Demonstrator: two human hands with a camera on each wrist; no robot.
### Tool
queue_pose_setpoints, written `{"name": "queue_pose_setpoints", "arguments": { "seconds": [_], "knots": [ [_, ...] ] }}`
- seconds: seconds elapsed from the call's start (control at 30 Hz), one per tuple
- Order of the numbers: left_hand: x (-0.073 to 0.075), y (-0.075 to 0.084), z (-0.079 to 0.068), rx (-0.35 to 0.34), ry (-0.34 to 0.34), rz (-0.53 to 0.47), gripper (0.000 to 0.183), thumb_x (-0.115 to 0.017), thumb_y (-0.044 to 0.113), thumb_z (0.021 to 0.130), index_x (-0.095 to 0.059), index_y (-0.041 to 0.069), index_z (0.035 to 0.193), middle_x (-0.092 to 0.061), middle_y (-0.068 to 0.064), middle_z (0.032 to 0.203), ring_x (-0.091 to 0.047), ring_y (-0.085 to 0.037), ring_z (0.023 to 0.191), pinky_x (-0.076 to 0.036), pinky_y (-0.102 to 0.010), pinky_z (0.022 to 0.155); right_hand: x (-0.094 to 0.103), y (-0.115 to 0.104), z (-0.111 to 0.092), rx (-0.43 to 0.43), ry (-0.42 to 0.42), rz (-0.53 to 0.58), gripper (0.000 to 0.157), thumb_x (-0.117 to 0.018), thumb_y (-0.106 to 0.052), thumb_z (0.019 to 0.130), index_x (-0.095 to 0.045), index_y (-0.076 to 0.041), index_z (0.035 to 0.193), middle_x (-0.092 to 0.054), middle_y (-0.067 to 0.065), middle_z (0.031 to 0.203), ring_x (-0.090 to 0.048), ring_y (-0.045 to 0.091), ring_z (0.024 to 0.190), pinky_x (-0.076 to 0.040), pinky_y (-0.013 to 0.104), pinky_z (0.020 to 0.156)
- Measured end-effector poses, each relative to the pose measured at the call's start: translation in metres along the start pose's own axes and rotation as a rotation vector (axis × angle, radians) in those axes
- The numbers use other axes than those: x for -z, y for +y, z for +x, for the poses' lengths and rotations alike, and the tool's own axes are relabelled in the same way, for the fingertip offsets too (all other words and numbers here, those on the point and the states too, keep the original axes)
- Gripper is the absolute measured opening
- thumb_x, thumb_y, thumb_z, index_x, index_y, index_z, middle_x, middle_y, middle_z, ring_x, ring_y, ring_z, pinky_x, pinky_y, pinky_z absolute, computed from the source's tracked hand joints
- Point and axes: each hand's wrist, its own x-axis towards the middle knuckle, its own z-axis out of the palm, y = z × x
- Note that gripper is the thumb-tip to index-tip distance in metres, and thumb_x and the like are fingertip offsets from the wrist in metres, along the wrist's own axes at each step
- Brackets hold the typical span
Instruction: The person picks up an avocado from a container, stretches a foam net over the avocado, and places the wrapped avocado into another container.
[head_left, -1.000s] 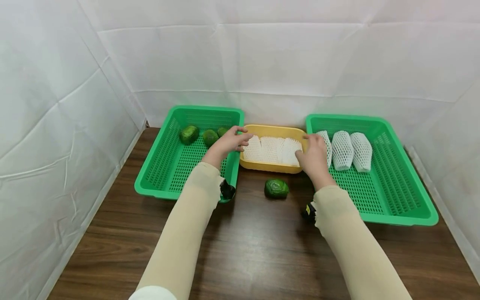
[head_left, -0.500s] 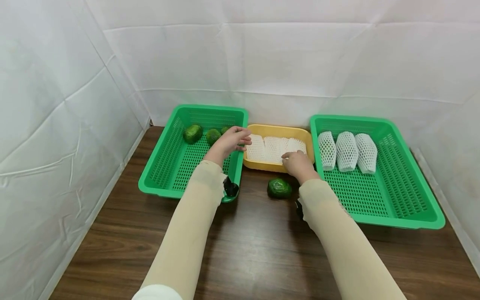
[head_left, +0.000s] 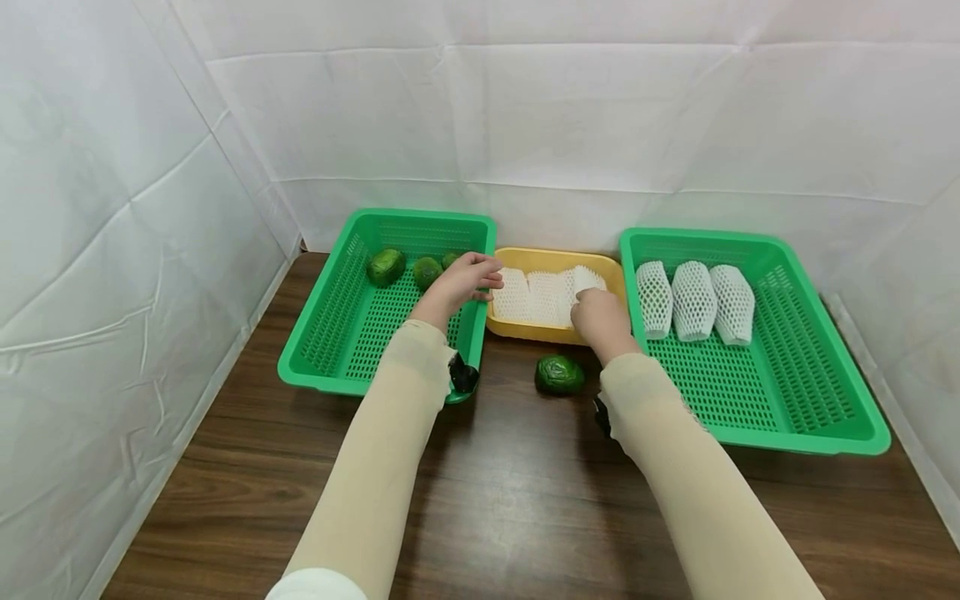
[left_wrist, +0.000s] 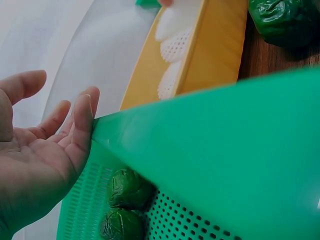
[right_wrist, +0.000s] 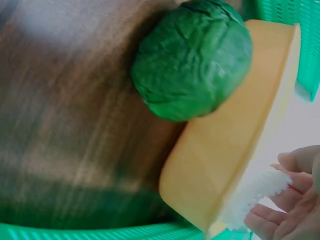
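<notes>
My right hand (head_left: pixel 602 321) is at the right end of a yellow tray (head_left: pixel 534 332), pinching a white foam net sleeve (right_wrist: pixel 252 195) between thumb and fingers. More foam net sleeves (head_left: pixel 546 292) lie flat beside it in the tray. My left hand (head_left: pixel 459 285) holds nothing; its fingers are loosely bent at the right rim of the left green basket (left_wrist: pixel 210 145), palm showing in the left wrist view. A shiny, wrinkled dark green fruit (head_left: pixel 558 375), avocado-like, lies on the table in front of the tray.
Inside the left basket sit several green fruits (head_left: pixel 386 267), partly hidden by my left hand. The right green basket (head_left: pixel 757 440) holds 3 net-wrapped pieces (head_left: pixel 694 302) in a row. White cloth (head_left: pixel 555 108) hangs behind the brown table (head_left: pixel 495 508).
My right hand has moved left from the right basket's edge into the tray and taken hold of a foam net sleeve, whose end is now raised. My left hand stays about where it was.
</notes>
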Motion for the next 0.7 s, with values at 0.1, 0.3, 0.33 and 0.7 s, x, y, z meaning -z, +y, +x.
{"name": "queue_pose_setpoints", "arguments": {
  "seconds": [0.1,0.3,0.33,0.7],
  "knots": [
    [-0.001,0.001,-0.002,-0.001,0.001,0.005,0.043,-0.052,0.027,0.096,-0.039,0.005,0.13,-0.048,-0.015,0.123,-0.049,-0.029,0.115,-0.047,-0.031,0.08,0.007,0.0,0.0,-0.001,0.063,0.055,0.04,-0.038,-0.001,0.089,-0.055,0.003,0.125,-0.056,0.021,0.123,-0.06,0.031,0.081,-0.048,0.037,0.062],
    [-0.004,0.002,-0.002,-0.001,-0.001,0.023,0.044,-0.052,0.027,0.096,-0.038,0.005,0.131,-0.046,-0.015,0.125,-0.047,-0.029,0.116,-0.047,-0.031,0.08,0.023,0.003,-0.005,-0.052,0.155,0.185,0.039,-0.037,-0.002,0.091,-0.059,-0.004,0.123,-0.064,0.019,0.094,-0.033,0.014,0.041,-0.031,0.028,0.041],
    [-0.004,0.002,-0.002,-0.002,0.001,0.026,0.044,-0.052,0.027,0.096,-0.038,0.005,0.132,-0.046,-0.016,0.125,-0.048,-0.029,0.116,-0.047,-0.031,0.08,0.025,0.004,-0.005,-0.063,0.167,0.215,0.038,-0.037,-0.004,0.092,-0.059,-0.006,0.123,-0.063,0.018,0.089,-0.034,0.014,0.041,-0.032,0.028,0.041],
    [-0.009,0.004,-0.007,-0.029,-0.019,0.104,0.045,-0.055,0.024,0.094,-0.039,0.004,0.132,-0.046,-0.016,0.13,-0.048,-0.028,0.117,-0.04,-0.043,0.096,0.038,0.016,-0.013,0.014,0.414,0.701,0.029,-0.052,-0.013,0.095,-0.06,-0.011,0.123,-0.055,0.007,0.127,-0.054,0.02,0.1,-0.045,0.032,0.079]
  ]
}}
